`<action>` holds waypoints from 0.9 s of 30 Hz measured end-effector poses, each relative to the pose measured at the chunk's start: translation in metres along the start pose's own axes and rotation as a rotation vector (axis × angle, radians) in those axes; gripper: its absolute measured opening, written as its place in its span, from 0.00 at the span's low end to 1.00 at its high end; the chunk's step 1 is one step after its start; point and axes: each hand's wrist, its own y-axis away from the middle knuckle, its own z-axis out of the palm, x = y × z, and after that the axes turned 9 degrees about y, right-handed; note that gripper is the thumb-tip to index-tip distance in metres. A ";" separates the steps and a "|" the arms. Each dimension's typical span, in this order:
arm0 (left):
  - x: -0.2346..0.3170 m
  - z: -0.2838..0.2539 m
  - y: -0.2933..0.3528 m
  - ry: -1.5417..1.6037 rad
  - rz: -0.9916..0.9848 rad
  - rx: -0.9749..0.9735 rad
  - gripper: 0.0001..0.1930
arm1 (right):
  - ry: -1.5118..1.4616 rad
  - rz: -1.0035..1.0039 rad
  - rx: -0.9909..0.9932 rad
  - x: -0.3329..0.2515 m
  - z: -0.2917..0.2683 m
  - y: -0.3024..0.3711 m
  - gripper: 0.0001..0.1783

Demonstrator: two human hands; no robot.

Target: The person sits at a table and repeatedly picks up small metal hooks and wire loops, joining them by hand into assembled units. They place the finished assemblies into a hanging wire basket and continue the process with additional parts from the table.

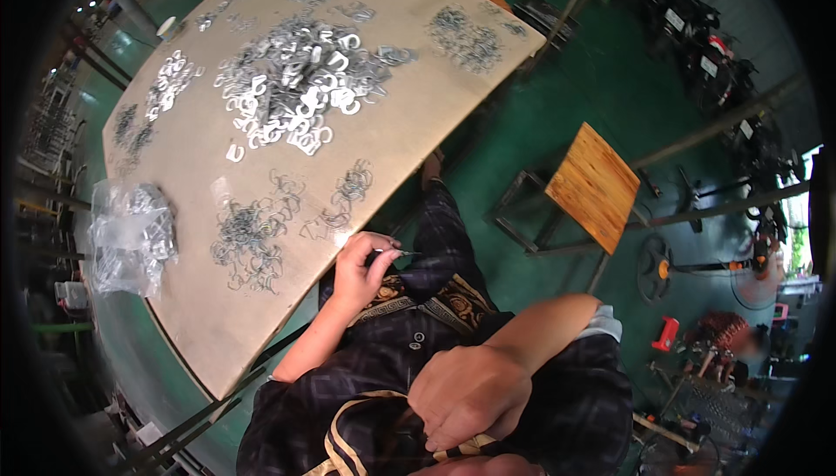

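My left hand [359,265] is raised just off the near edge of the table. Its thumb and fingers pinch a small silvery metal piece [402,253], whose exact shape is too small to tell. Close to my chest is my right hand [475,393], closed with its back showing and its fingers curled against the dark shirt [383,363]; anything inside it is hidden. Nearest the left hand on the table lie loose heaps of thin bent wire clips [248,236] and a smaller heap of them [353,182].
A large pile of flat silvery metal hooks [305,84] covers the middle of the beige table [392,141]. At its left edge sits a clear plastic bag [132,236] of metal parts. A wooden-topped stool [594,187] stands to the right, with parked motorbikes [714,49] beyond.
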 end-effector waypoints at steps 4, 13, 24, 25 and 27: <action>-0.011 0.005 0.006 0.030 -0.002 0.068 0.06 | -0.057 -0.040 0.010 0.011 0.001 0.001 0.11; -0.012 -0.008 0.002 -0.057 0.048 -0.008 0.06 | -0.225 0.083 -0.198 0.016 -0.017 -0.016 0.08; -0.021 -0.001 0.012 -0.041 0.096 -0.062 0.08 | 0.351 0.992 0.087 0.131 -0.156 -0.025 0.16; -0.022 0.000 0.012 -0.049 0.100 -0.081 0.08 | 0.686 0.944 0.213 0.170 -0.174 -0.014 0.18; -0.026 0.001 0.011 -0.080 0.115 -0.101 0.08 | 0.802 0.927 0.244 0.231 -0.205 0.004 0.18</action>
